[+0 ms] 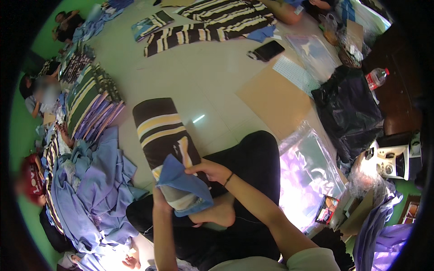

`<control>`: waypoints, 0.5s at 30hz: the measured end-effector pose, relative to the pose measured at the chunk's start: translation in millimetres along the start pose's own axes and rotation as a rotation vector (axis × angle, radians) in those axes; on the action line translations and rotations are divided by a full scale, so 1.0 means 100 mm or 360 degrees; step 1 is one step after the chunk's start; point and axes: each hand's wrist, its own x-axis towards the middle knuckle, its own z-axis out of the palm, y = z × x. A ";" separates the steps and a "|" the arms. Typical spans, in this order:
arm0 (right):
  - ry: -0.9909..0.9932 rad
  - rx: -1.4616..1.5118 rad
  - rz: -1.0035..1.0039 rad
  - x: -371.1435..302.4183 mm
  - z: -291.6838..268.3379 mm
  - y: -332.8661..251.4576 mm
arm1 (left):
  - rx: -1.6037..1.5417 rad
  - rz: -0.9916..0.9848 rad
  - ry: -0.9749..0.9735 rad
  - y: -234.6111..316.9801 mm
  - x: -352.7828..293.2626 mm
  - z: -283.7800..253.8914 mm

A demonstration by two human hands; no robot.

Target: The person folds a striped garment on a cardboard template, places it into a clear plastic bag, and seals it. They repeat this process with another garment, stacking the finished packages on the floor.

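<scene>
A folded striped cloth (pixel 159 121), dark brown with cream and yellow bands, slants over my crossed legs. At its near end a blue cloth flap (pixel 174 170) hangs over a grey-and-blue folded part. My left hand (pixel 162 201) grips the bundle from below on its left side; most of its fingers are hidden behind the cloth. My right hand (pixel 211 171) pinches the blue flap's edge between thumb and fingers. A dark band circles my right wrist. Below the bundle, my bare foot (pixel 221 214) shows against black trousers.
Left lie a stack of folded striped cloths (pixel 92 101) and a heap of blue fabric (pixel 90 189). Striped cloth (pixel 226 20) spreads ahead. A phone (pixel 270 50), cardboard (pixel 271 97), black plastic bag (pixel 346 113) and clear plastic bags (pixel 307 176) lie right. Other people sit leftward.
</scene>
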 end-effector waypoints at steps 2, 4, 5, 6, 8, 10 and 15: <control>0.0018 -0.0023 -0.0154 0.03 -0.01 0.00 | 0.0369 0.0063 0.0400 0.13 0.06 0.09; 0.0098 -0.0096 -0.0212 0.05 -0.03 0.01 | 0.0590 0.0493 0.0593 0.36 0.14 0.27; 0.0145 -0.0069 -0.0229 0.04 -0.05 0.01 | 0.0869 0.0962 0.0617 0.38 0.15 0.38; 0.0159 -0.0072 -0.0246 0.05 -0.06 0.02 | 0.1173 0.1446 0.0724 0.42 0.14 0.48; 0.0170 -0.0049 -0.0296 0.03 -0.08 0.05 | 0.1400 0.1762 0.0621 0.35 0.16 0.75; 0.0110 0.0034 -0.0362 0.01 -0.06 0.12 | 0.1936 0.1880 -0.0079 -0.03 0.27 1.05; 0.0321 -0.0106 -0.0395 -0.15 0.06 0.43 | 0.2881 0.1190 -0.1069 -2.19 0.57 1.90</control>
